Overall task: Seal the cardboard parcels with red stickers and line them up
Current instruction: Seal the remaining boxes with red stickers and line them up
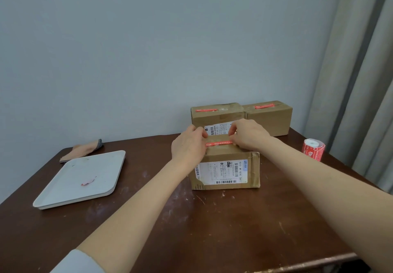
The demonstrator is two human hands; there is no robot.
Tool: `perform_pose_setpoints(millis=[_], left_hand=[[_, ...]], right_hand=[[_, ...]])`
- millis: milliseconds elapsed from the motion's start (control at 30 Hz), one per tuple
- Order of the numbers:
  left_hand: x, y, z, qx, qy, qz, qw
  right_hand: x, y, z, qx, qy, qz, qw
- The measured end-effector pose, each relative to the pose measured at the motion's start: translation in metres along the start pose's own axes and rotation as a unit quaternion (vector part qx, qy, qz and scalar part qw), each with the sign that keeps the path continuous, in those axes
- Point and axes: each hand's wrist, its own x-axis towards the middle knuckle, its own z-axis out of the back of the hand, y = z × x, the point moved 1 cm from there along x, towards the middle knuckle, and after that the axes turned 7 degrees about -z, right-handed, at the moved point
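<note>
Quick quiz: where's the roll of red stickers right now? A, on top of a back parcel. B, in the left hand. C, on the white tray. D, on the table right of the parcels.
D: the roll of red stickers stands on the brown table near its right edge, while the left hand and right hand hold the ends of a red sticker on the near parcel.
</note>
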Motion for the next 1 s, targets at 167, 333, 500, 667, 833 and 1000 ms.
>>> perform_pose_setpoints(millis=[167,333,500,667,833,1000], left_hand=[[-0.020,-0.010,-0.002,-0.002,0.031,-0.139,0.990],[-0.030,-0.010,-0.013,0.030,0.064,-0.141,0.987],[-0.029,-0.009,-0.014,0.032,0.063,-0.136,0.988],[-0.030,-0.010,-0.010,0.029,0.074,-0.129,0.988],[-0.031,-0.009,-0.008,0.019,0.066,-0.116,0.991],[-0.033,-0.010,-0.008,0.012,0.047,-0.117,0.992]], right_hand=[[-0.021,0.003,-0.002,-0.042,-0.015,0.116,0.992],[-0.036,-0.001,-0.015,-0.156,-0.002,0.152,0.976],[-0.038,-0.005,-0.021,-0.197,-0.043,0.172,0.964],[-0.038,-0.009,-0.018,-0.216,-0.047,0.166,0.961],[-0.040,-0.016,-0.014,-0.205,-0.061,0.147,0.966],[-0.043,-0.020,-0.016,-0.180,-0.065,0.118,0.974]])
